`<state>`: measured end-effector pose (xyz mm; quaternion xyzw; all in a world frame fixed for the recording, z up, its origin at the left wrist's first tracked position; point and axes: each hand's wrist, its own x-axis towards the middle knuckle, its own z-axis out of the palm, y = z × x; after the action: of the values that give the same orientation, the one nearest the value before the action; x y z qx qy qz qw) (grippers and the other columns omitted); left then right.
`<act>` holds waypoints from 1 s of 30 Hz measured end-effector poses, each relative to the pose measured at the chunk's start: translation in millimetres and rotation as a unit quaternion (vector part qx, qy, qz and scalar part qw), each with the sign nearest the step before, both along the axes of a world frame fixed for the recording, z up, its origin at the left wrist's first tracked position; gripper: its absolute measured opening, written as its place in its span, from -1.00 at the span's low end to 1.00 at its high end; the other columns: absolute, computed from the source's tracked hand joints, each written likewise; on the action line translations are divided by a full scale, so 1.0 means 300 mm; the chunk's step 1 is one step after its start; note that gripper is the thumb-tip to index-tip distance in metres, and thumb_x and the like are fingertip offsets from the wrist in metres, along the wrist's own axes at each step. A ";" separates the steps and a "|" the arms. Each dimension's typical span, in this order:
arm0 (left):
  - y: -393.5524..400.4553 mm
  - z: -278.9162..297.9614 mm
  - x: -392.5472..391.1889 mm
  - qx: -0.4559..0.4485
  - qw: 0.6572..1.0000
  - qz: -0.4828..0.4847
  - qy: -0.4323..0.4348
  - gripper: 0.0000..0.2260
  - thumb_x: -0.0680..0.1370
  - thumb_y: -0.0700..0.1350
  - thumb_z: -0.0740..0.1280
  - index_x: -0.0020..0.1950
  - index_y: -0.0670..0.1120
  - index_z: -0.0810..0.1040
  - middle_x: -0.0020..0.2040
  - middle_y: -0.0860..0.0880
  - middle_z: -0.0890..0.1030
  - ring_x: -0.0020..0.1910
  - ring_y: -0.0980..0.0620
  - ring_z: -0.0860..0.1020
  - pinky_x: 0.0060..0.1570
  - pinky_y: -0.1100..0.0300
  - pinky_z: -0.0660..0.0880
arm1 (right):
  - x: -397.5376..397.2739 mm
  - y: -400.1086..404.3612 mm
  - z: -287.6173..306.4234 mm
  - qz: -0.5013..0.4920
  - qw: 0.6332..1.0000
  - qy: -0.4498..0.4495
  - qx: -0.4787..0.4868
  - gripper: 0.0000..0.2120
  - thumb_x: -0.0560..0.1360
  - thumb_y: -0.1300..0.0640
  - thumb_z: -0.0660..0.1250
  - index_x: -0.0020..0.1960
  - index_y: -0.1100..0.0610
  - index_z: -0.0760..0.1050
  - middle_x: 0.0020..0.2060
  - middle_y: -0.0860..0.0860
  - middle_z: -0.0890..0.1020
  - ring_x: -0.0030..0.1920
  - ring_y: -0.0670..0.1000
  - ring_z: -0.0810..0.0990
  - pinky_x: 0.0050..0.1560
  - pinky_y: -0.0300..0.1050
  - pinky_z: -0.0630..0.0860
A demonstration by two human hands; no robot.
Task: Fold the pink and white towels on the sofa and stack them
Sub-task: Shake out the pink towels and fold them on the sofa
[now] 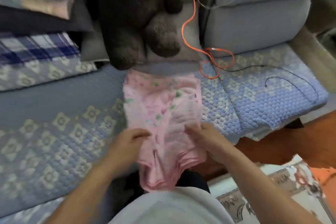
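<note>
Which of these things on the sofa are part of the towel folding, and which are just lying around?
Part of the job:
pink towel
left hand, gripping its near edge
right hand, gripping it too

Just lying about:
dark plush toy
orange cable
plaid blanket

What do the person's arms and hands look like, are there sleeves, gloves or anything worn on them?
Both forearms are bare up to the bottom edge of the frame, with no sleeves in view. The left hand and right hand wear no gloves. The picture is blurred, so no rings or watch can be made out.
</note>
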<state>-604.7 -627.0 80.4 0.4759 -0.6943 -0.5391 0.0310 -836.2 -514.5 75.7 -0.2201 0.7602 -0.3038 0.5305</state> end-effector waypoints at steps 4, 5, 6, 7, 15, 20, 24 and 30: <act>0.078 0.088 -0.088 -0.073 0.996 -0.043 0.013 -0.68 0.36 0.27 0.38 -0.09 0.07 0.57 -0.10 0.07 0.61 -0.09 0.07 0.54 -0.08 0.13 0.48 | 0.191 -0.121 0.137 0.002 0.997 -0.026 -0.074 -0.64 0.57 -0.13 0.31 -0.10 0.16 0.67 -0.14 0.07 0.73 -0.06 0.07 0.71 -0.04 -0.02 0.64; 0.076 0.099 -0.075 -0.042 0.998 -0.004 0.041 -0.65 0.32 0.28 0.44 -0.09 0.05 0.56 -0.12 0.05 0.62 -0.11 0.04 0.57 -0.08 0.05 0.53 | 0.209 -0.136 0.154 -0.041 0.991 -0.089 -0.089 -0.62 0.61 -0.13 0.27 -0.08 0.15 0.66 -0.11 0.08 0.72 -0.07 0.06 0.70 -0.07 -0.10 0.63; 0.069 0.107 -0.055 -0.007 0.997 0.029 0.067 -0.62 0.31 0.25 0.50 -0.06 0.03 0.58 -0.10 0.02 0.66 -0.08 0.01 0.63 -0.04 -0.03 0.58 | 0.220 -0.140 0.181 -0.068 0.978 -0.169 -0.104 -0.58 0.62 -0.16 0.21 -0.01 0.15 0.65 -0.06 0.13 0.71 -0.05 0.07 0.69 -0.05 -0.11 0.61; 0.061 0.116 -0.032 0.024 0.995 0.049 0.087 -0.61 0.32 0.21 0.53 0.00 0.02 0.61 -0.05 0.01 0.69 -0.03 0.00 0.67 0.02 -0.09 0.60 | 0.222 -0.134 0.195 -0.086 0.956 -0.250 -0.125 -0.52 0.61 -0.19 0.15 0.10 0.17 0.63 0.01 0.17 0.70 0.02 0.11 0.67 0.03 -0.06 0.59; 0.098 0.157 -0.067 0.043 0.974 0.201 0.093 -0.79 0.65 -0.19 0.27 -0.03 -0.22 0.67 -0.07 -0.29 0.68 -0.19 0.02 0.59 -0.15 0.12 0.54 | 0.300 -0.009 0.142 -0.137 0.883 -0.364 -0.263 -0.60 0.49 0.15 0.47 0.29 0.23 0.57 0.24 0.23 0.62 0.23 0.14 0.61 0.28 0.11 0.52; 0.108 0.162 -0.121 0.010 0.980 0.196 0.021 -0.64 0.52 0.11 0.13 -0.09 -0.01 0.68 -0.19 0.02 0.71 -0.11 -0.02 0.67 -0.02 -0.10 0.60 | 0.338 -0.027 0.110 -0.099 0.958 -0.040 -0.266 -0.77 0.42 0.11 0.44 0.07 0.02 0.66 0.00 0.02 0.71 0.06 0.02 0.69 0.07 0.02 0.63; 0.109 0.163 -0.150 -0.033 0.983 0.178 -0.012 -0.67 0.60 0.02 0.15 0.00 -0.10 0.66 -0.11 -0.07 0.70 -0.07 -0.10 0.63 0.02 -0.07 0.55 | 0.304 -0.067 0.056 -0.141 0.974 0.027 -0.177 -0.84 0.50 0.05 0.31 -0.14 0.04 0.66 -0.23 -0.01 0.72 -0.15 -0.01 0.70 -0.12 0.07 0.64; 0.107 0.177 -0.148 -0.073 0.982 0.166 -0.052 -0.71 0.67 -0.08 0.14 0.03 -0.12 0.66 0.01 -0.12 0.68 0.04 -0.16 0.57 0.00 0.04 0.46 | 0.258 -0.048 0.006 -0.098 0.965 0.154 -0.189 -0.73 0.59 0.09 0.20 -0.27 -0.10 0.41 -0.33 -0.16 0.52 -0.25 -0.13 0.49 -0.17 -0.06 0.46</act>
<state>-649.3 -594.8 133.4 0.6088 -0.6435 -0.4486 0.1186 -758.9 -529.0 77.5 -0.2848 0.7792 -0.4547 0.3239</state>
